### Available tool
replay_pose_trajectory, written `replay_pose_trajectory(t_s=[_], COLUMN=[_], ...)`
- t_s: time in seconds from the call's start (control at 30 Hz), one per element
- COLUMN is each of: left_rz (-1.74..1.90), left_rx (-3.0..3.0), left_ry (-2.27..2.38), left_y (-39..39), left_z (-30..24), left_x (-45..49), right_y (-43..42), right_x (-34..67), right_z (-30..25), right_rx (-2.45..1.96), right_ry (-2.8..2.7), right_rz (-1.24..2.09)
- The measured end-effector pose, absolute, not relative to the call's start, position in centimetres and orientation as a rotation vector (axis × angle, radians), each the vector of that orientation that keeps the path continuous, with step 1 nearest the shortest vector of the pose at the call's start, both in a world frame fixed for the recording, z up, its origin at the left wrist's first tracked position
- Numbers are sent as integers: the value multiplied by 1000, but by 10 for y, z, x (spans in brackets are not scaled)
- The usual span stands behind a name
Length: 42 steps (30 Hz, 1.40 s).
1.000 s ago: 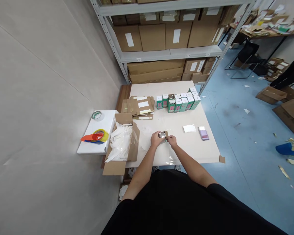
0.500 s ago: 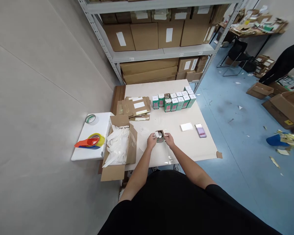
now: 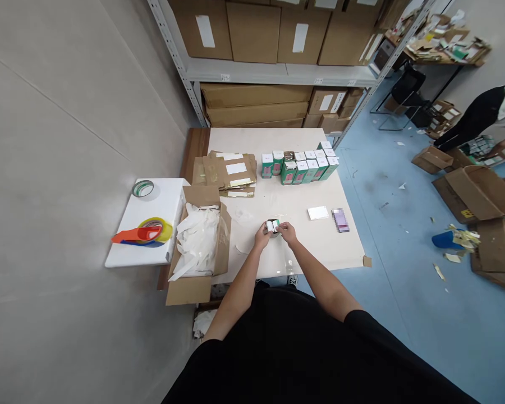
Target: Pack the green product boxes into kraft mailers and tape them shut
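Near the front of the table, a small carton [image 3: 272, 226] stands between my two hands, its white top flaps turned inward over the opening. My left hand [image 3: 261, 235] grips its left side. On the opposite side, my right hand [image 3: 287, 232] has its fingers closed at a flap edge. What lies inside the carton is mostly covered. Farther back stand several green-and-white cartons [image 3: 305, 168] in rows, one with its top open. A white card or pad [image 3: 317, 212] and a blurred purple item [image 3: 340, 220] lie to the right.
At left an open cardboard box [image 3: 224, 238] holds white crumpled strips, beside a white surface [image 3: 128, 216] with a tape roll [image 3: 143, 188] and a red tape dispenser [image 3: 138, 234]. Flattened cardboard [image 3: 231, 171] lies behind. Shelving [image 3: 256, 72] borders the back; a person [image 3: 475, 112] bends at far right.
The carton's white flaps have come inward over the opening, which earlier showed a round metallic thing. My right hand has moved in close to the top. The view has shifted slightly.
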State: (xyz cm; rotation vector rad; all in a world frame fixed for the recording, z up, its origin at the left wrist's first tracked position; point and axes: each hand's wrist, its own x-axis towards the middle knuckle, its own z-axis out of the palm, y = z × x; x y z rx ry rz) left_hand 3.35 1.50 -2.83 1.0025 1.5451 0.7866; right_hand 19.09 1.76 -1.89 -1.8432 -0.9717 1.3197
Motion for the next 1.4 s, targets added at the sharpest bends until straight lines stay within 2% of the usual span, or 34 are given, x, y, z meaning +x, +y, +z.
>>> replay_pose_trajectory(t_s=[0.17,0.33,0.53,0.73,0.9,1.1,1.4], left_rz=[805,810,888,750,680,675,1081], left_rx=[881,828,965,1051,1071,1001,1081], left_ry=[1376,1254,1449,1565,1574,1772,1736], left_y=[17,44,99,121,124,114,69], left_z=[-37,-41,-35,-34,-33,-24,18], left_x=[28,16,-9,-26,-25,-20,-26], right_y=[20,48,101,130,134,126,88], right_x=[179,160,129,114,119,121,126], right_z=[-26,-29,-34,-47,-53,-35,11], right_rx=[-1862,-1828,-1810,-1932,-1961,-1905,-1702], right_ry=[-818,-893,-991,-1098,-1168,-1116,-979], right_rz=[1434,1461,1490,1388,1412,1410,1342])
